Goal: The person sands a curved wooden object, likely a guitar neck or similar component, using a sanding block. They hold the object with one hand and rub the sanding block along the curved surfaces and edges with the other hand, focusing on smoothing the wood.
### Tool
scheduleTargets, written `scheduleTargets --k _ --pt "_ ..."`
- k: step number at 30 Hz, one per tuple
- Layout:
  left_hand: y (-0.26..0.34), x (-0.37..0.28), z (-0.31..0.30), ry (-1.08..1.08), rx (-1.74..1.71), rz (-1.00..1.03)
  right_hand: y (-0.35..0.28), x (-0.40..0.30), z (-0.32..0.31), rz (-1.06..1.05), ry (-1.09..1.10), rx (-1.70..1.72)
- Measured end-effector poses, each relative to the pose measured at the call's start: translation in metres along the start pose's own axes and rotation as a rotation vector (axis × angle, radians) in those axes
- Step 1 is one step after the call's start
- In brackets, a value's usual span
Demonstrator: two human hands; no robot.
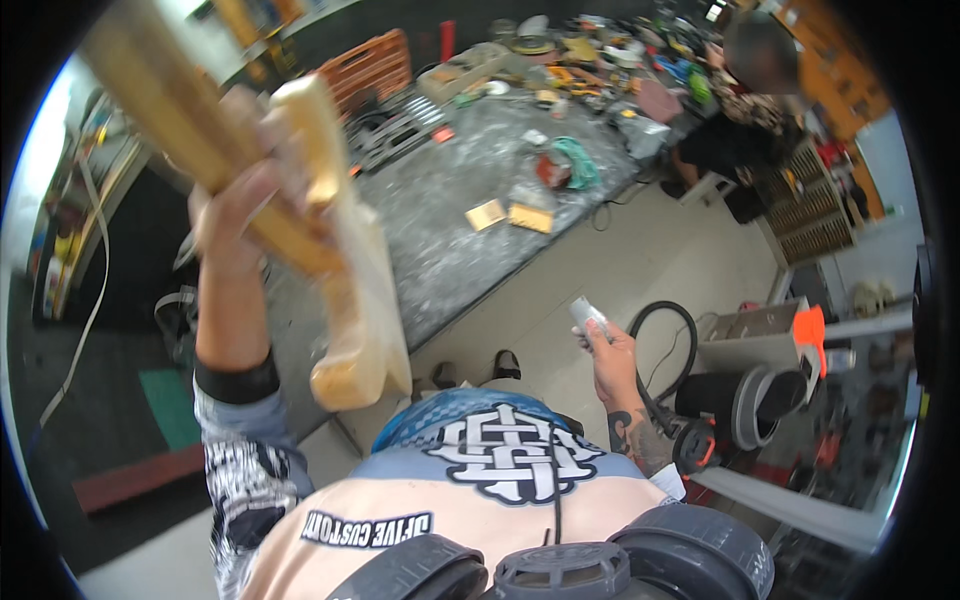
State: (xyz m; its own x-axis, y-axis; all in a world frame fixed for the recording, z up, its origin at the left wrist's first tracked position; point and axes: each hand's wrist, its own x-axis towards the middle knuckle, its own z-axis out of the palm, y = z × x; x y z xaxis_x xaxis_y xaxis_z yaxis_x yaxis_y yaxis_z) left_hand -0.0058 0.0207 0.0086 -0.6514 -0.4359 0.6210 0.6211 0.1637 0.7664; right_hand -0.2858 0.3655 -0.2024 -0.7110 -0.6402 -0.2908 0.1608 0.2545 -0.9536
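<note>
My left hand point(240, 195) is raised at the left, its fingers closed around the amber-coloured bar of a large, pale yellow-and-white part point(349, 300) of a kind I cannot tell; motion blurs it. The bar runs up to the top left, and the curved, pale end hangs down beside the workbench edge. My right hand point(611, 356) is held low, right of my body, with a small grey-white object point(589, 315) between thumb and fingers, perhaps a folded abrasive piece. On the dusty workbench point(442, 262) lie two yellowish pads point(531, 218) near a green cloth point(576, 163).
Tools and clutter point(585, 71) cover the bench's far end, near an orange plastic case point(367, 67). A person point(750, 120) sits at the upper right. A shop vacuum point(731, 412) with a black hose point(637, 322) stands at my right. A respirator point(562, 566) shows below.
</note>
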Motion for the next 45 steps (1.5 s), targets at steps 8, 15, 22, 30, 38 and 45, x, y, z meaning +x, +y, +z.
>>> scheduleTargets --k 8,15,22,30,38,45 --pt "-0.026 0.038 -0.026 -0.082 0.172 0.071 -0.109 -0.037 0.125 -0.785 -0.287 -0.301" --pt "-0.025 0.056 -0.018 -0.098 0.04 -0.061 -0.158 -0.037 0.185 -1.43 -0.401 -0.795" --pt "-0.039 0.079 -0.035 -0.235 -0.123 -0.101 -0.177 -0.029 0.213 -1.56 -0.362 -0.924" --pt "-0.033 0.085 -0.022 -0.278 -0.125 -0.16 -0.181 -0.035 0.226 -1.52 -0.334 -0.974" --pt "-0.014 0.083 -0.002 -0.315 -0.047 -0.208 -0.175 -0.048 0.23 -1.467 -0.282 -1.105" --pt "-0.035 0.1 -0.012 -0.435 -0.138 -0.115 -0.199 -0.046 0.234 -1.51 -0.229 -1.409"
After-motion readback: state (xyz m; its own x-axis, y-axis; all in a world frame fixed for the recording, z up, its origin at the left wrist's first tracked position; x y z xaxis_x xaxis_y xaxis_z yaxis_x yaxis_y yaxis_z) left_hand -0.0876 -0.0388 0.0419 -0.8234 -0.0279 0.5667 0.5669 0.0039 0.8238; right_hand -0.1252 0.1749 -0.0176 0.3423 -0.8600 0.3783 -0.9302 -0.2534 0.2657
